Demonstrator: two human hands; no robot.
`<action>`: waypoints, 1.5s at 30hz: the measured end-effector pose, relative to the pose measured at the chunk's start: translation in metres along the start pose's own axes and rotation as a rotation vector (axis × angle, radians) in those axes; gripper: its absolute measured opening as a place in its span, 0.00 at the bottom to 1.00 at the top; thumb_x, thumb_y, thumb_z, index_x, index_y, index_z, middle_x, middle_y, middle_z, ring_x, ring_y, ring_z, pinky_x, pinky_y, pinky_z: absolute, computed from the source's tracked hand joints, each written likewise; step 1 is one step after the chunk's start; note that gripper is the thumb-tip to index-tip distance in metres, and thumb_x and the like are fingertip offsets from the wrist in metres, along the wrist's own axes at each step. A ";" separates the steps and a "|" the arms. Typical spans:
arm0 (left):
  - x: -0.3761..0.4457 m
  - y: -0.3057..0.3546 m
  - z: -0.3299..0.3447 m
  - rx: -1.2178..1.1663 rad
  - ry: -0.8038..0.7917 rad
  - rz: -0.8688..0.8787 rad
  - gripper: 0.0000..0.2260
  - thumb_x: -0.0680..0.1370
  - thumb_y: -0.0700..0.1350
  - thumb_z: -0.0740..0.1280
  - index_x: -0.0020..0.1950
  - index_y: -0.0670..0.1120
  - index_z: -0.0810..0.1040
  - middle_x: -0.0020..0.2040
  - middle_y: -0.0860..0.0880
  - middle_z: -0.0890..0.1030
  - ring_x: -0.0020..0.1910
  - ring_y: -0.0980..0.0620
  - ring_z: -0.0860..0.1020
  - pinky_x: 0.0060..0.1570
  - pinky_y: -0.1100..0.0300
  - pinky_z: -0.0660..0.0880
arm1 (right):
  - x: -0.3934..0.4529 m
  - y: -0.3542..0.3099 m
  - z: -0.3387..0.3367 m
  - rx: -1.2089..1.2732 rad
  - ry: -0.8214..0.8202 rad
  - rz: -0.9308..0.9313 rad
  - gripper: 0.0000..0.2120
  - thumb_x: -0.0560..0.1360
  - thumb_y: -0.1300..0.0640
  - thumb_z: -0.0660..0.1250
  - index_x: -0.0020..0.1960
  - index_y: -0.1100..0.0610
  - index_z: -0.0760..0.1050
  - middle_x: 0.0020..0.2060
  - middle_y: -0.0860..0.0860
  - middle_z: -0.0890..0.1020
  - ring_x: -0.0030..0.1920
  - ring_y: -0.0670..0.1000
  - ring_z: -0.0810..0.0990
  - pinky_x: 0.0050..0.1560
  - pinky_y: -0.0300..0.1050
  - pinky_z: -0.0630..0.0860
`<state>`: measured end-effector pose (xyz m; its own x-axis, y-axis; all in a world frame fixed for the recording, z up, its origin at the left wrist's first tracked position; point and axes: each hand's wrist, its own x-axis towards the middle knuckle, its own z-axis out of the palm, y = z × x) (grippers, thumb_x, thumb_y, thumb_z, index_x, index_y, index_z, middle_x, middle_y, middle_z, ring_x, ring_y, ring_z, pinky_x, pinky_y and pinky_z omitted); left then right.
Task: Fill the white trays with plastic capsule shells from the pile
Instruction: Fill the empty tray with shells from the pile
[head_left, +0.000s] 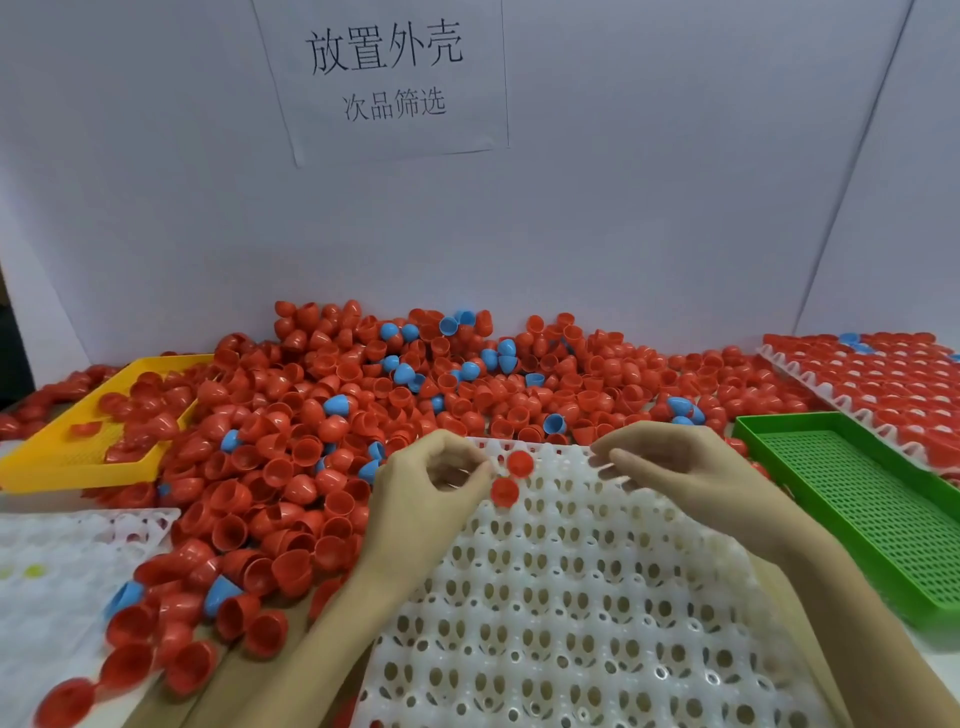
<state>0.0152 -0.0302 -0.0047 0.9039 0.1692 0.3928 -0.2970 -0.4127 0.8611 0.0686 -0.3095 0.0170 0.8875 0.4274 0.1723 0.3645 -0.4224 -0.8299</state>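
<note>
Two red shells (511, 475) sit in the white tray (571, 597) between both hands; left hand (421, 486) and right hand (670, 462) grips released, fingers loosely curled.

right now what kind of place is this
Probably a factory sorting bench: a big pile of capsule shells, a white tray being filled, and a printed sign on the partition.

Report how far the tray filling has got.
Done: the white tray at far right looks filled with red shells. In hand: the white perforated tray in front holds just two red plastic shells at its far edge; the left hand and right hand hover there, apparently empty. Left: nearly every pocket, plus the big red-and-blue shell pile.
</note>
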 end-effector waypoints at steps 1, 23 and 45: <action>0.002 -0.003 -0.002 0.041 0.021 0.012 0.05 0.77 0.42 0.76 0.44 0.52 0.84 0.40 0.58 0.85 0.42 0.58 0.84 0.44 0.67 0.79 | 0.002 0.005 0.003 -0.121 0.020 0.018 0.12 0.82 0.50 0.69 0.64 0.46 0.82 0.59 0.40 0.86 0.60 0.40 0.84 0.65 0.48 0.81; 0.051 -0.010 -0.006 0.396 -0.248 0.164 0.18 0.79 0.45 0.73 0.67 0.56 0.75 0.56 0.61 0.79 0.53 0.62 0.79 0.52 0.67 0.76 | 0.008 0.022 0.014 -0.400 -0.156 0.060 0.18 0.77 0.38 0.73 0.66 0.32 0.79 0.73 0.32 0.73 0.73 0.35 0.69 0.71 0.39 0.64; 0.080 -0.031 -0.014 0.912 -0.520 0.494 0.17 0.85 0.59 0.61 0.66 0.55 0.83 0.75 0.56 0.75 0.75 0.60 0.68 0.75 0.59 0.58 | 0.007 0.021 0.015 -0.378 -0.165 0.055 0.18 0.78 0.40 0.72 0.67 0.33 0.79 0.74 0.34 0.73 0.74 0.36 0.69 0.71 0.38 0.66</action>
<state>0.0926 0.0085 0.0045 0.8316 -0.4913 0.2590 -0.5122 -0.8587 0.0156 0.0782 -0.3035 -0.0066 0.8629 0.5050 0.0202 0.4224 -0.6987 -0.5774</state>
